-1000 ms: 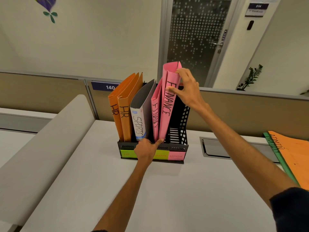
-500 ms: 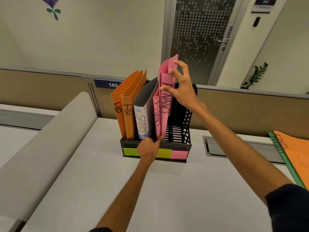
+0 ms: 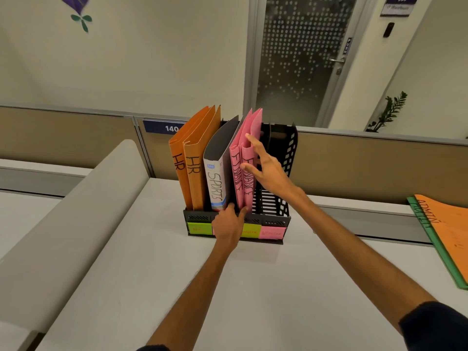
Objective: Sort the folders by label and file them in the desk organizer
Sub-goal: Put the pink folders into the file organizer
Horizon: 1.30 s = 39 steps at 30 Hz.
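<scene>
Single head view, looking forward-down, close over desk organizer (image 3: 276,219).

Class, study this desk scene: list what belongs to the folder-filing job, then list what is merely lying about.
Belongs to the job:
desk organizer
orange HR folders
SPORTS folder
pink FINANCE folders
ADMIN folders, lying flat at the right
left hand
right hand

Just about:
potted plant
glass door
140 plate
wall sticker

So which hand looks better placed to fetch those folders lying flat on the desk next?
Probably the right hand: its open fingers only rest against the pink folder, and the flat folders lie on its side. The left hand is down at the front of the organizer.
</scene>
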### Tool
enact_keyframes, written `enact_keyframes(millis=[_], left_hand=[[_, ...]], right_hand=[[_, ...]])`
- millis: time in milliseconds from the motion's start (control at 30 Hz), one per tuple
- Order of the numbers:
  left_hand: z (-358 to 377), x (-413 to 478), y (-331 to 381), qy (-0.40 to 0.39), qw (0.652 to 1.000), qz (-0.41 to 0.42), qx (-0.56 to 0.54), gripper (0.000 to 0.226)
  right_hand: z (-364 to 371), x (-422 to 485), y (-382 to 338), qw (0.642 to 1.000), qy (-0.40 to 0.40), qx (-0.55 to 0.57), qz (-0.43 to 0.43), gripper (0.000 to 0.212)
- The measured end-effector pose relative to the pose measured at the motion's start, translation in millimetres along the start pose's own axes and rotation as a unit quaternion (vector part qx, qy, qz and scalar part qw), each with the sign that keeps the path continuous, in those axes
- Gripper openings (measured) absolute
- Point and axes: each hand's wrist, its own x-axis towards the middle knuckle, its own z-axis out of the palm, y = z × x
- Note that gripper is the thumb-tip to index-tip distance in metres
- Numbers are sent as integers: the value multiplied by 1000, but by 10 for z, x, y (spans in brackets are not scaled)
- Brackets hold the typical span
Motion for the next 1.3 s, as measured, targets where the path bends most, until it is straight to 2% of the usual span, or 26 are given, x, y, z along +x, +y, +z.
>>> enact_keyframes(millis=[100, 200, 333, 433, 633, 900, 1133, 1300], left_hand=[[-63, -43, 74, -7, 1000, 24, -6, 42], [-158, -93, 79, 8, 999, 37, -9, 43], [-308, -205, 71, 30, 996, 69, -56, 57], [-446, -280, 75, 28, 993, 83, -78, 63], [-763, -544, 155, 67, 981, 152, -104, 57], [-902, -998, 308, 79, 969, 204, -115, 43], [-696, -1396, 494, 35, 972, 208, -102, 50], [-520, -1691, 833, 26, 966, 236, -100, 42]], right_hand=[[38, -99, -40, 999, -38, -3, 9, 85], [76, -209, -39, 999, -34, 21, 24, 87], [53, -312, -64, 992, -27, 86, 86, 81], [23, -394, -101, 988, -8, 96, 123, 70], [-95, -696, -231, 989, 58, 52, 122, 51], [-323, -1364, -293, 983, 120, 11, 142, 47], [-544, -2077, -149, 969, 154, -13, 194, 45], [-907, -2645, 39, 958, 174, -16, 228, 44]])
